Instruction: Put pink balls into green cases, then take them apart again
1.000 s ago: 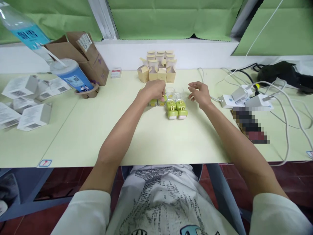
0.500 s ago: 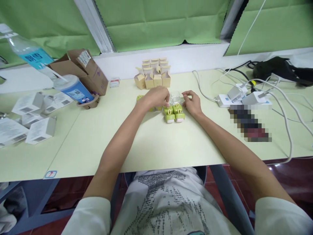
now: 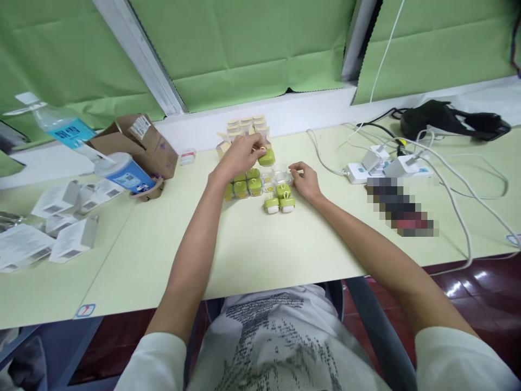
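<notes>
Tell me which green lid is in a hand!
The green lid held by the left hand: the other green lids rest on clear jars or on the table.

There are four loose green caps [image 3: 287, 202], one bottle [image 3: 70, 133], one cup [image 3: 129, 175].

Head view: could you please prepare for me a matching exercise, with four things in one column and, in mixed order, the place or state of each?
Things:
1. left hand
2. power strip
3. blue cup
4. right hand

Place or state:
A. at the right side of the clear containers
B. in a brown holder
C. pinching a green piece
D. with white plugs in it

Pairs: 1-C, 2-D, 3-B, 4-A
</notes>
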The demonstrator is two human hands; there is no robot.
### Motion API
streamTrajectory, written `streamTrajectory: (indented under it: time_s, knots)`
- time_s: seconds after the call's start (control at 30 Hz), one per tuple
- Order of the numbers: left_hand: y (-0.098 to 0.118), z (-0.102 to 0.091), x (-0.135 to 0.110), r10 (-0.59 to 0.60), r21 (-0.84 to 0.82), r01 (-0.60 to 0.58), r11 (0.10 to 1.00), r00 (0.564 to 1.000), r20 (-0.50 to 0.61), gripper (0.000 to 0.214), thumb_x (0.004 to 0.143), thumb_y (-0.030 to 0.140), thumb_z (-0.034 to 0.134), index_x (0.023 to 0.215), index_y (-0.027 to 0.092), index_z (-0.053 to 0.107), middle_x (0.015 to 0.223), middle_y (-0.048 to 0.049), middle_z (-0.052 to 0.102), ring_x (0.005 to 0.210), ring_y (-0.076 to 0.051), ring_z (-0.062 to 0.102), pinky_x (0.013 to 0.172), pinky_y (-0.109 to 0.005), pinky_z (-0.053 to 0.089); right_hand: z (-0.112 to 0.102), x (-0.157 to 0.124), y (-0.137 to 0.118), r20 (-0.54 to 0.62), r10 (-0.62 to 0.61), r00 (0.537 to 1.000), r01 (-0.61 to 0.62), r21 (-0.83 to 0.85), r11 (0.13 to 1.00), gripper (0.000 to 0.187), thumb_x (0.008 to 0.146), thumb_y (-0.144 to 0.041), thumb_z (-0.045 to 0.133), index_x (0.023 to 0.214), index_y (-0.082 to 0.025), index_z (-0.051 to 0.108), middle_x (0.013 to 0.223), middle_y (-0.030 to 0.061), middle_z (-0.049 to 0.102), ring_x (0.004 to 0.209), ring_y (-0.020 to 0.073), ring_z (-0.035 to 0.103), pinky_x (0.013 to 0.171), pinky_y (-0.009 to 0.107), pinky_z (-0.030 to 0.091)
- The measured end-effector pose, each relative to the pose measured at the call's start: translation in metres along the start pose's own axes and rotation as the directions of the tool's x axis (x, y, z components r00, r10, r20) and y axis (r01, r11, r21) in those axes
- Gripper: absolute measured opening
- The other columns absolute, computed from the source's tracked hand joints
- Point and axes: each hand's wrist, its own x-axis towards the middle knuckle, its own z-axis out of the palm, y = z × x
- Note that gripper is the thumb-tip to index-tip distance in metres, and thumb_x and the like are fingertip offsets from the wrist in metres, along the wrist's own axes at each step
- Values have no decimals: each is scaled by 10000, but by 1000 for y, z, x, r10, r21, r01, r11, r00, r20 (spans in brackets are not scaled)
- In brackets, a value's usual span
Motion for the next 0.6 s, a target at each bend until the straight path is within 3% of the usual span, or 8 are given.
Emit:
streamTrajectory:
  time_s: [0.13, 0.3, 0.6]
  knots:
    - [-16, 20, 14, -69, 58, 68, 996, 997, 29, 113, 980, 188, 613, 885, 248, 606, 991, -66, 793, 957, -246, 703, 908, -384, 516, -1, -1, -3, 7, -3, 1000, 3, -12, 1000, 175, 959, -300, 559, 1052, -232, 691, 1164, 80, 788, 611, 165, 662, 706, 380, 606]
    - [-32, 32, 13, -110, 140, 95, 986, 988, 108, 133, 974, 183, 577, 868, 245, 628, 1040, -75, 812, 999, -238, 690, 937, -373, 514, -1, -1, -1, 24, -4, 1000, 4, -16, 1000, 184, 964, -328, 565, 1059, -241, 697, 1179, 77, 788, 629, 168, 662, 721, 382, 612]
    - [-27, 42, 14, -123, 148, 102, 984, 982, 142, 130, 1004, 173, 581, 916, 229, 658, 1133, -105, 811, 1030, -237, 678, 944, -378, 494, -1, -1, -2, 20, 6, 1000, -5, -23, 1000, 178, 970, -334, 601, 1065, -231, 710, 1151, 83, 795, 628, 178, 659, 716, 389, 608]
